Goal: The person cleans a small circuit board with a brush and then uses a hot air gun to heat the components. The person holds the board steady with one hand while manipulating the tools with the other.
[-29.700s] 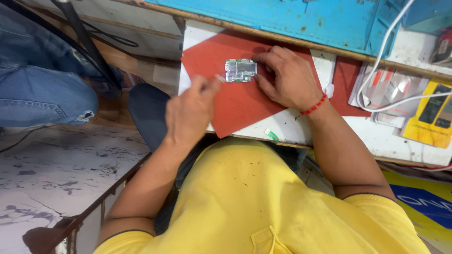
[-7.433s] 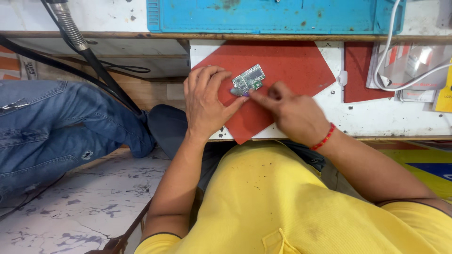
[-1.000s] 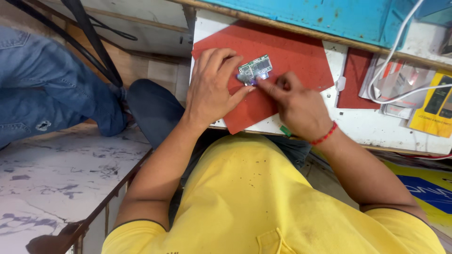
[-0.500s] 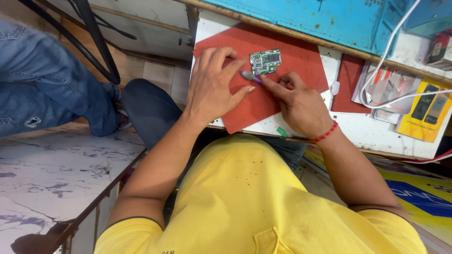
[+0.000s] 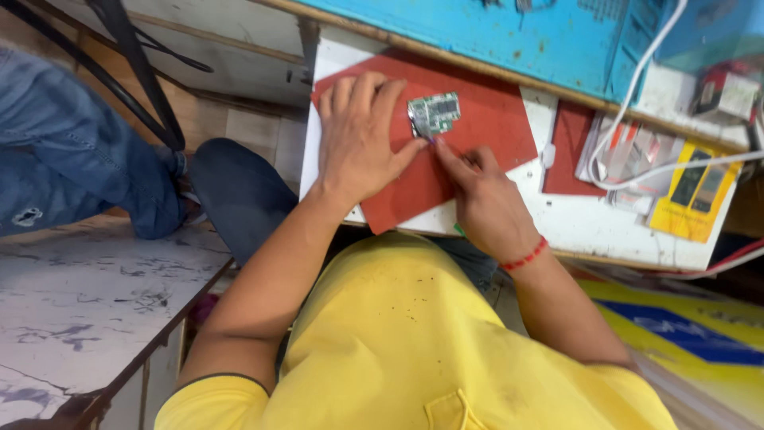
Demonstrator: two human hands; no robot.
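Flipped green-side up since earlier, circuit board (image 5: 434,114) lies on red mat (image 5: 493,127); left hand (image 5: 358,139) flat, right hand (image 5: 485,203) fingers pinch a tool.

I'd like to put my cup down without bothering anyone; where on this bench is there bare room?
The red mat is bare right of the circuit board, up to the white button. The white benchtop is free along its front edge, right of the right hand. It is crowded under the left hand and at the far right, around the yellow device and white cable.
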